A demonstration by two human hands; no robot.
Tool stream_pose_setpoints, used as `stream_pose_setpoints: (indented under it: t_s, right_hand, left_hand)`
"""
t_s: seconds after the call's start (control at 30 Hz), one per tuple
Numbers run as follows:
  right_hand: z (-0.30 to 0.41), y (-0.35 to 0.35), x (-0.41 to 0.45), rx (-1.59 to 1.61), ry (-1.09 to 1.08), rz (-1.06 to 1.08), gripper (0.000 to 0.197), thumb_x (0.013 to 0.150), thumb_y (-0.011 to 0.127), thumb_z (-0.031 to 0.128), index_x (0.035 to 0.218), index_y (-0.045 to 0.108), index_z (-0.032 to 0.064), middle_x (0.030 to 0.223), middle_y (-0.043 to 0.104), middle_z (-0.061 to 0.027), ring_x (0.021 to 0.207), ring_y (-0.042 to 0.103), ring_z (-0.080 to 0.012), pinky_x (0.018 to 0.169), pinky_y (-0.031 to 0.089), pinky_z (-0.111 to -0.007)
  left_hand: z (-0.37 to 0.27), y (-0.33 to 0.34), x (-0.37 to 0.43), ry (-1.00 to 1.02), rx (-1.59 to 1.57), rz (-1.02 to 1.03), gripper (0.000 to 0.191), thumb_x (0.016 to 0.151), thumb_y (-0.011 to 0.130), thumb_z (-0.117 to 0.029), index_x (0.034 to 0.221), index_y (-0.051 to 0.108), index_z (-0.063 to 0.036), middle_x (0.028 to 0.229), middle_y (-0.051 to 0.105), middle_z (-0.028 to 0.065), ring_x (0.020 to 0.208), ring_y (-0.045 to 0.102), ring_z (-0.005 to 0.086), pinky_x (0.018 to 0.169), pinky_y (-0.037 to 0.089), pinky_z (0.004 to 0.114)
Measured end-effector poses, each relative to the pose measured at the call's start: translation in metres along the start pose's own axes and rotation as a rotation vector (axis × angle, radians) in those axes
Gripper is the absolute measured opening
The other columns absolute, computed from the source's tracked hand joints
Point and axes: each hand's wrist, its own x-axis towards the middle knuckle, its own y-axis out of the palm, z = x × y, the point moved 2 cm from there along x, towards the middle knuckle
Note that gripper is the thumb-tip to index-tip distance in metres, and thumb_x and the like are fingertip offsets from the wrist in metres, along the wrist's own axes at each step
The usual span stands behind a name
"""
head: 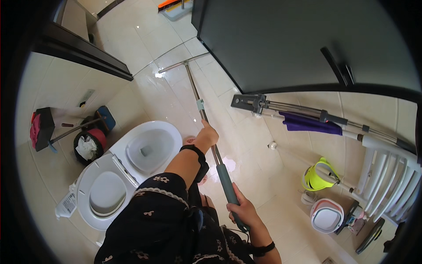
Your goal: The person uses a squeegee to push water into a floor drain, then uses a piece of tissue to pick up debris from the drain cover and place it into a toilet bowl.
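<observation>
A long-handled floor squeegee reaches across the wet tiles. Its thin crossbar lies on the floor at the doorway, the right end close to the black door's lower edge. My left hand is wrapped around the metal pole at mid-length. Lower down, my right hand grips the grey-green handle sleeve near its end. A white toilet with its lid raised stands just left of my left forearm. Shiny water patches show beside the bar and under the pole.
The black door stands at upper right. A flat mop and purple cloth are along the right wall, above a yellow-green bucket and white basin. A lined bin is left of the toilet. A dustpan lies beyond the doorway.
</observation>
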Motion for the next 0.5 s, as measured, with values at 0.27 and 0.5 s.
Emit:
stream_pose_setpoints:
  t_s: [0.27, 0.5]
  right_hand:
    - [-0.140, -0.029, -0.050, -0.169, -0.035, -0.118, 0.079, 0.074, 0.057, 0.011, 0.142, 0.016, 0.0153, 0.118, 0.051, -0.0109, 0.103, 0.050, -0.0167, 0.087, 0.037, -0.023]
    - [-0.217, -0.035, -0.104, 0.068, -0.030, -0.064, 0.078, 0.074, 0.055, 0.009, 0.142, 0.015, 0.0149, 0.137, 0.035, -0.0121, 0.118, 0.040, -0.0147, 0.096, 0.032, -0.025]
  left_hand:
    - [0.001, 0.109, -0.081, -0.197, 0.166, 0.104, 0.100, 0.071, 0.060, -0.003, 0.136, -0.016, 0.0005, 0.110, 0.054, 0.0253, 0.095, 0.058, 0.0364, 0.079, 0.047, 0.040]
    - [0.032, 0.194, -0.145, -0.350, 0.368, 0.166, 0.104, 0.070, 0.066, -0.008, 0.137, -0.015, -0.0028, 0.110, 0.055, 0.0206, 0.087, 0.060, 0.0347, 0.071, 0.049, 0.038]
